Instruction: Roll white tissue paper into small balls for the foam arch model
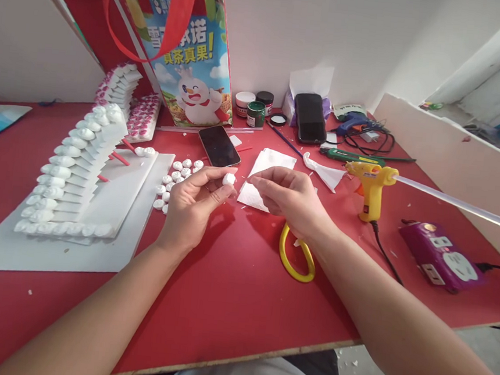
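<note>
Between the thumb and fingers of my left hand (193,206) is a small white rolled rosette (228,179), held above the red table. My right hand (295,200) is just to the right of it, thumb and fingers pinched together; anything between them is too small to make out. Several similar white rosettes (186,163) lie left of my left hand, partly hidden by it. White paper sheets (270,161) lie beyond and beneath my hands. A yellow looped handle (285,255) shows below my right wrist, which hides the rest of it.
At left, a curved white stepped model (84,182) edged with rosettes stands on a white board (95,258). A yellow glue gun (370,189) and purple power strip (443,257) occupy the right. Phones (219,146), paint jars (255,114) and a printed bag (200,60) are behind.
</note>
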Motion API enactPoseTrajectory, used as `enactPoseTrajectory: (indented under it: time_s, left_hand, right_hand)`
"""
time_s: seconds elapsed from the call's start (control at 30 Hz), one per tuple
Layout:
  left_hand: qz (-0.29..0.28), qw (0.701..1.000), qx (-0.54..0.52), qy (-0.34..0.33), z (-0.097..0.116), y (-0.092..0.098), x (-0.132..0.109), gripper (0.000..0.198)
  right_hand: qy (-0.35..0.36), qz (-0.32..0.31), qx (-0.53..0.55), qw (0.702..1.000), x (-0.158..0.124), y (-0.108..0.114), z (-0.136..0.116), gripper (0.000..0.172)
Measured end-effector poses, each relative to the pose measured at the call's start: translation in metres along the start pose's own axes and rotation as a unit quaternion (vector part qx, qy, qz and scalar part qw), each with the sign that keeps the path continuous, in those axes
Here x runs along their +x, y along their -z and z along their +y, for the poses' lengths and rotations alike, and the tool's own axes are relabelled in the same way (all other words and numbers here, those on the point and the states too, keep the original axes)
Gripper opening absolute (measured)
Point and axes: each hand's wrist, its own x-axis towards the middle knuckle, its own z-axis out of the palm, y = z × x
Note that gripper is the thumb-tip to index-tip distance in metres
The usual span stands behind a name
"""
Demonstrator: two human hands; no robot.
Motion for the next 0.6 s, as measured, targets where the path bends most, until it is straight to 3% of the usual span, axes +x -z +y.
enactPoseTrajectory:
  time_s: [0.3, 0.6]
  left_hand:
    - [-0.010, 0.996, -0.082, 0.035, 0.0086, -0.0077, -0.0009, 0.015]
    - [-0.061, 0.998, -0.023, 0.015, 0.0057, -0.0057, -0.0042, 0.012]
  right_hand:
    - [0.032, -0.007, 0.012, 0.999, -0.0001, -0.0010, 0.0029, 0.024]
    - [0.092, -0.039, -0.058, 0.993, -0.0015, 0.0001, 0.0069, 0.019]
